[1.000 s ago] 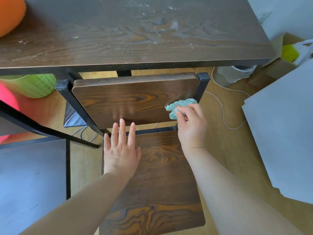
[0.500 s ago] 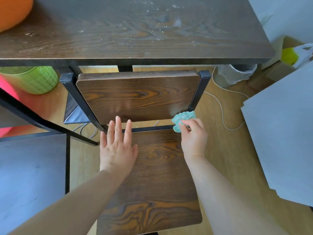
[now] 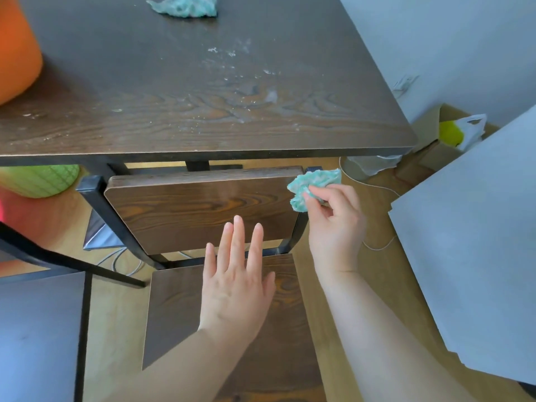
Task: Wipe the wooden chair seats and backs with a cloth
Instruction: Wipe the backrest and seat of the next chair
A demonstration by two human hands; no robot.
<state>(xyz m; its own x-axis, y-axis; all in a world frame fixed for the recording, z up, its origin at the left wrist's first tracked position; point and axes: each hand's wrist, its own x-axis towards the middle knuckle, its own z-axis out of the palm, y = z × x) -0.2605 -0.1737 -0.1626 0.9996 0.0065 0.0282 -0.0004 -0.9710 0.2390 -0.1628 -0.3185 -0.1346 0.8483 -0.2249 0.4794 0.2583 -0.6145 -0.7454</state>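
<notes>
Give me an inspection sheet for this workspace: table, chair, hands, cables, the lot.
Surface: dark wooden table carries white specks and smears.
Job's things: teal cloth at the top right corner of the chair back; seat below.
Clutter: second teal cloth and orange object on the table.
Hands: right hand pinches the teal cloth; left hand flat, fingers straight, over the seat.
Cables: white cord on the floor right of the chair; thin cables below the chair back.
Surroundings: green basket, cardboard box, grey board.

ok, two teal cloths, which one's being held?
The crumpled cloth at the chair back's upper right corner, pinched by the right hand. The other cloth lies loose on the table.
</notes>
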